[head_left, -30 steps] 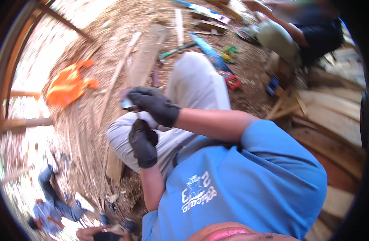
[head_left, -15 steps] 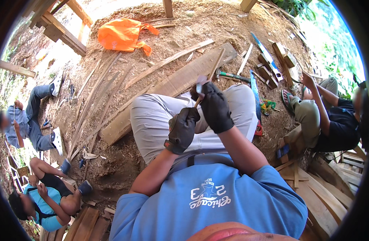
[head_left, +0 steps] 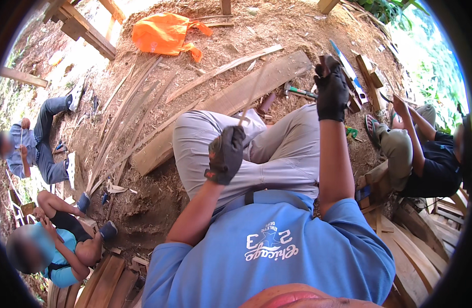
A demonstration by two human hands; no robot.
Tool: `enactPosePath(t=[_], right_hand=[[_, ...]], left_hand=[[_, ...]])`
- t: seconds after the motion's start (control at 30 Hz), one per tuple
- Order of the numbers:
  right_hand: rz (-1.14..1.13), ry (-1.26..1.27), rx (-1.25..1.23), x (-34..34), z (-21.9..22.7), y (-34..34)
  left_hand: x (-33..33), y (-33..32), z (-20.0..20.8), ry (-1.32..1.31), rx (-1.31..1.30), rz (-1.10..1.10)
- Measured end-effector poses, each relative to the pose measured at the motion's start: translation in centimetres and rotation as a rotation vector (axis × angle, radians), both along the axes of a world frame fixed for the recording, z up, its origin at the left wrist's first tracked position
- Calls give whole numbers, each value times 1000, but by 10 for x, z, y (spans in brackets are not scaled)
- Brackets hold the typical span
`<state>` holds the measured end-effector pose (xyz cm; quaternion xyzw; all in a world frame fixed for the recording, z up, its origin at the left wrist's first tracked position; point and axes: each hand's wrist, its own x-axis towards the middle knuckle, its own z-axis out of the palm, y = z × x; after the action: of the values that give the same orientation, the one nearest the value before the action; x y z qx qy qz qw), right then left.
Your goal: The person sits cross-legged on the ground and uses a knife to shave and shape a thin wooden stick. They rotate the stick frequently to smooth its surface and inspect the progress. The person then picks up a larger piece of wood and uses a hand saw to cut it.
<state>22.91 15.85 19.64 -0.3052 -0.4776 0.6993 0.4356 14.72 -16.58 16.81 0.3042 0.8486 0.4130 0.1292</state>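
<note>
My left hand [head_left: 227, 155], in a black glove, is closed around the lower end of a thin wooden stick [head_left: 253, 90] that slants up and away over my lap. Raised beyond my right knee is my right hand [head_left: 332, 95], also gloved in black. Its fingers are bent around a small brown piece [head_left: 326, 62], whose kind I cannot make out. Between my knees, near the wide plank [head_left: 231, 95], a brown roll-shaped thing [head_left: 267, 103] shows. A hammer with a green handle [head_left: 301, 92] lies just left of my right hand.
An orange bag [head_left: 161, 33] lies on the shavings-covered ground at the far left. Handsaws [head_left: 344, 61] and wood blocks [head_left: 369, 77] are at the right. Long wood strips [head_left: 123, 123] spread leftward. People sit at the left [head_left: 23, 149], lower left [head_left: 66, 246] and right [head_left: 426, 159].
My right hand has left the stick and swung up to the right. My left hand still holds the stick, now bare along its length. The brown roll-shaped thing between my knees has come into view.
</note>
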Motion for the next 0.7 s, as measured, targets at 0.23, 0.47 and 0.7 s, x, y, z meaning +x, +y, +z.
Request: enactPosePath(t=[0.23, 0.47, 0.7], right_hand=[[20, -908, 874, 52, 10, -29], [72, -218, -20, 94, -20, -27], [135, -340, 137, 95, -27, -33]], left_hand=[[-93, 86, -133, -865, -119, 129], [-71, 103, -167, -1338, 295, 266], [-67, 100, -180, -1632, 427, 315]])
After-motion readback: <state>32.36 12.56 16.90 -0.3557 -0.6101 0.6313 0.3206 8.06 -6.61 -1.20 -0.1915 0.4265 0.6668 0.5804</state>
